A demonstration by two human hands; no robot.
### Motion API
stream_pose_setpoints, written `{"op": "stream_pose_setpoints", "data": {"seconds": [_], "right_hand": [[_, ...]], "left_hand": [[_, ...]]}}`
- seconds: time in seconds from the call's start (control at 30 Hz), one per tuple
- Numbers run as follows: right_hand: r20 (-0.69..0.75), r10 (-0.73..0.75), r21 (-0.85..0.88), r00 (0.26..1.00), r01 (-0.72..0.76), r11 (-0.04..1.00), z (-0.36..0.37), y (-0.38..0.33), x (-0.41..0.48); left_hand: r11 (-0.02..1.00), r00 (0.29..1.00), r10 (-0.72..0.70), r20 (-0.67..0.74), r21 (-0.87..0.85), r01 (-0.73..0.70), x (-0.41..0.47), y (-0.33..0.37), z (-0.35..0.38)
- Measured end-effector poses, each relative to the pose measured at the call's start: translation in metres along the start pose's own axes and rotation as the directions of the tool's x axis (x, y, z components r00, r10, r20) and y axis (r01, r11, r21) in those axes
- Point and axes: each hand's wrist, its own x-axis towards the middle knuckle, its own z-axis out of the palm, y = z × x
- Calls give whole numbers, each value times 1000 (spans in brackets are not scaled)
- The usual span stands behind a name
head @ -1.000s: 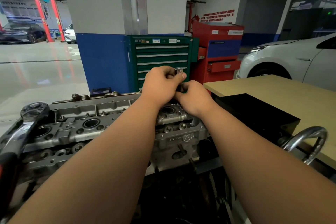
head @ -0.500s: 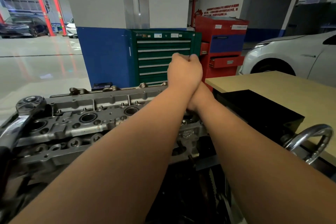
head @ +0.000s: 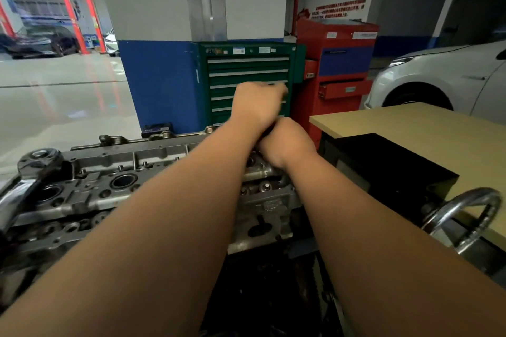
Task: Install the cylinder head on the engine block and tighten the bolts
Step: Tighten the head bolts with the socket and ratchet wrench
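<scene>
The grey cylinder head (head: 90, 189) lies lengthwise across the engine, with open plug wells and bolt holes showing. Both of my arms reach to its right end. My left hand (head: 257, 107) is a closed fist held above my right hand (head: 284, 142), which is closed low against the head. A dark sliver of tool shaft (head: 269, 128) shows between the two hands; the rest of the tool and the bolt under it are hidden. A big ratchet wrench (head: 41, 161) rests on the left end of the head.
A chrome handwheel (head: 465, 216) sticks out at the right. Behind it stand a wooden table (head: 410, 123) and a black box (head: 383, 161). A green tool cabinet (head: 246, 68), a red cabinet (head: 339, 63) and a white car (head: 438, 76) stand beyond.
My left hand has risen from just over the head to a fist above my right hand, and the silver socket end seen at its fingertips is now covered. The right hand stays low.
</scene>
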Motion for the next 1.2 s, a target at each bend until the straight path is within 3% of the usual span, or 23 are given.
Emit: {"op": "stream_pose_setpoints", "data": {"seconds": [0.03, 0.1, 0.17, 0.23, 0.37, 0.6, 0.73, 0.9, 1.0, 1.2], "right_hand": [[-4, -20, -78, 1000, 19, 997, -1, 0, 3], [16, 2, -99, 1000, 0, 995, -2, 1, 3], [62, -22, -52, 998, 26, 998, -2, 4, 6], [80, -54, 28, 995, 52, 998, -1, 6, 5], [8, -49, -131, 999, 49, 990, -2, 3, 4], [7, -73, -13, 997, 73, 997, -4, 3, 1], [-12, -104, 64, 995, 104, 992, -4, 4, -2], [-48, -64, 39, 997, 66, 997, -4, 4, 1], [-41, -62, 45, 997, 64, 997, -3, 5, 1], [-24, -110, 53, 994, 112, 992, -3, 6, 0]], "left_hand": [[990, 992, -83, 95, -110, 93, 6, 3, -7], [982, 989, -134, 59, -129, 141, 10, 5, -7], [994, 987, 43, -154, 109, -26, -3, 1, 8], [928, 950, 188, -248, 361, -89, -11, -11, 12], [820, 969, 115, -219, 571, 31, -1, -24, -13], [913, 953, 287, -96, 328, -242, -8, -29, -24], [950, 971, 236, -35, 217, -223, -10, -32, -29], [970, 969, 198, -148, 174, -171, -10, -31, -26], [956, 966, 222, -132, 224, -189, -8, -31, -31], [962, 973, 226, -48, 167, -215, -12, -30, -40]]}}
